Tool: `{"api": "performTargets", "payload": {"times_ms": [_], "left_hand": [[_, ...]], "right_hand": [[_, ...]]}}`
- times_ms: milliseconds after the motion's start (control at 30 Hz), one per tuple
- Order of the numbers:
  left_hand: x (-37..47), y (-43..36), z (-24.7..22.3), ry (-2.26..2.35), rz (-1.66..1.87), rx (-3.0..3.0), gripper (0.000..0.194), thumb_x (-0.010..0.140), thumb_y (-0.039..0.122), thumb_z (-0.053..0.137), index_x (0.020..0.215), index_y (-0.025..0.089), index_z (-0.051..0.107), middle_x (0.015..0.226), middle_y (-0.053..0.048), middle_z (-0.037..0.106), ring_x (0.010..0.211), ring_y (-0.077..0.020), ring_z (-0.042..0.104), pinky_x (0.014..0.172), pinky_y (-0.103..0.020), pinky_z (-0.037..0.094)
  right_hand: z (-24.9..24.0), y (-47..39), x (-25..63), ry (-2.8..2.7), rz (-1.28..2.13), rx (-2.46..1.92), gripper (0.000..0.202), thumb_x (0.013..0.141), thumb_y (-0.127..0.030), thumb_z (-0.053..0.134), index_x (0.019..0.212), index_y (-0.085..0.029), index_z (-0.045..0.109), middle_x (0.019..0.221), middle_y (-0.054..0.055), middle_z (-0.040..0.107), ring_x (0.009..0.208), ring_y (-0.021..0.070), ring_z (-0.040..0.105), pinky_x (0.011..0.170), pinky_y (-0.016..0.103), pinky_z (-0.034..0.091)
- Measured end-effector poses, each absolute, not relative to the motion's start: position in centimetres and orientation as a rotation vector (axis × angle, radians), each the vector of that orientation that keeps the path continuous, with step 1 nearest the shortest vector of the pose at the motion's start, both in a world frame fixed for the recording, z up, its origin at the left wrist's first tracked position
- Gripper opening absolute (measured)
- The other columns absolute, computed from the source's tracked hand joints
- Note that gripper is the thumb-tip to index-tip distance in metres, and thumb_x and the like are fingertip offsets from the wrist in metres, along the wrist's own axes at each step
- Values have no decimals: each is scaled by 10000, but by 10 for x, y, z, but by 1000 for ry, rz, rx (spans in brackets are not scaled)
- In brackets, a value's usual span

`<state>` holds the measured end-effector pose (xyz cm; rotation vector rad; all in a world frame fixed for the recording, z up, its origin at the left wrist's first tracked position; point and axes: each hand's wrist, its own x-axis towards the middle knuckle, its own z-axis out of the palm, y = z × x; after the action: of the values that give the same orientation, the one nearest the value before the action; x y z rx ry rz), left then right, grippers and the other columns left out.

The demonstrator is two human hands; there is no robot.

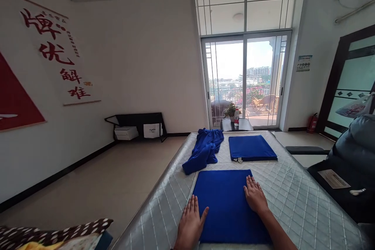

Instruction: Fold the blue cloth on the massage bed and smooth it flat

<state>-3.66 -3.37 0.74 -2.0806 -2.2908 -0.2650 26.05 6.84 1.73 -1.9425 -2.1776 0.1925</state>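
Note:
A flat blue folded cloth [225, 207] lies on the quilted mattress [295, 179] right in front of me. My left hand [191, 218] rests along its left edge, fingers stretched out and thumb apart. On its right edge lies my right hand [255, 194], palm down, fingers extended. Neither hand grips anything. Beyond, to the right, is a second neatly folded blue cloth [252, 147] with a small white label at its near edge. A crumpled blue cloth [205, 150] sits beside it on the left.
Past the mattress stands a small table [243, 125] with a bottle [236, 118] and a potted plant [231, 111]. A dark armchair [356, 156] holding a paper flanks the right side. A polka-dot fabric [88, 228] shows at the lower left.

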Motion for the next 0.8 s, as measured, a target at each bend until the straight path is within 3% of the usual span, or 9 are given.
{"api": "performTargets", "payload": {"times_ms": [233,433,567,800], "left_hand": [[73,8,30,-1915,-334,-2474,778,993,608,119,1523,74,316,1578,-151,322,1471,-264,273,1195,-431,286],[131,48,18,-1713,-479,-2624,670,1023,518,117,1544,128,276,1594,-107,323,1484,-243,246,1202,-464,270],[106,58,10,-1819,-426,-2552,650,1024,499,151,1544,132,284,1598,-97,316,1492,-242,223,1207,-450,260],[-6,66,7,-2107,-347,-2271,767,994,603,140,1525,78,317,1589,-140,307,1478,-266,260,1202,-447,247]], "right_hand": [[16,71,262,-2190,184,-1938,646,977,-375,168,1553,-85,194,1628,80,171,1506,191,84,1209,406,82],[10,71,266,-2263,98,-1893,627,975,-343,189,1548,-90,227,1624,84,177,1505,194,100,1207,402,104],[10,73,265,-2223,124,-1919,640,977,-367,169,1545,-80,230,1619,86,190,1504,200,110,1208,410,108],[9,75,263,-2182,174,-1932,652,975,-393,154,1556,-101,197,1626,55,169,1504,177,95,1213,386,62]]}}
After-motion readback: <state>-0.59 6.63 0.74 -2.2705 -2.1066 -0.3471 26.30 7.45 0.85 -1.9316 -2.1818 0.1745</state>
